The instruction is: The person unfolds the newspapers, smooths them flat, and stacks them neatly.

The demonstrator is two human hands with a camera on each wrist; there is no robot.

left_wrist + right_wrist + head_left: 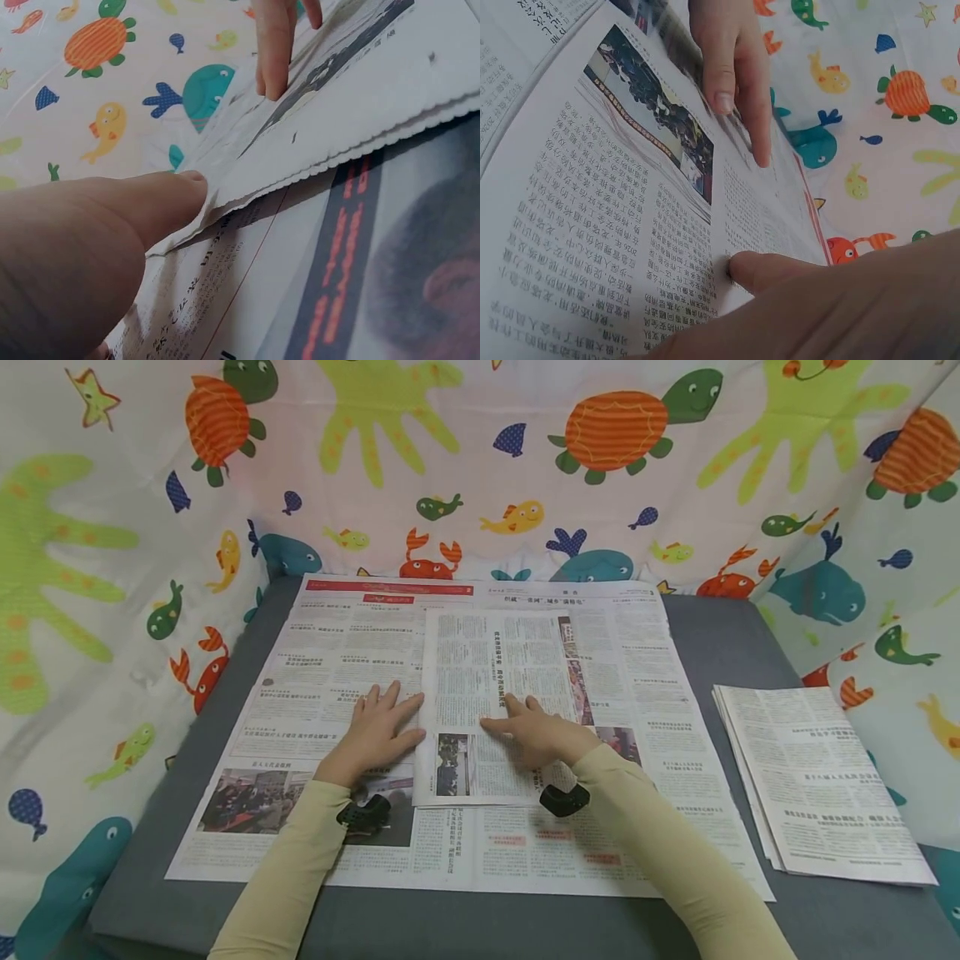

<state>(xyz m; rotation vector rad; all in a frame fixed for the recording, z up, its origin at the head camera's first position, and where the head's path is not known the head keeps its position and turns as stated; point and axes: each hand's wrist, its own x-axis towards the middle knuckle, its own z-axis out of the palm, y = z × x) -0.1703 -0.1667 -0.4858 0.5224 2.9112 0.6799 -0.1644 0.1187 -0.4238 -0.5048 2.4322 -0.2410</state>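
Note:
A smaller folded newspaper (461, 672) lies on top of a large spread-out newspaper (678, 718). My left hand (375, 731) has its fingers spread over the large sheet, with the thumb at the left edge of the folded paper. In the left wrist view that thumb (161, 202) rests along the raised, jagged-cut edge, where two layers show. My right hand (543, 732) rests on the middle of the folded newspaper, fingers pointing left and one fingertip pressed to the print. Its lower part is hidden in the right wrist view.
A stack of folded newspapers (825, 785) sits at the right of the grey table (495, 922). A curtain (480, 468) printed with sea animals hangs behind and at both sides. Dark wrist cameras (564, 800) are worn over the sleeves.

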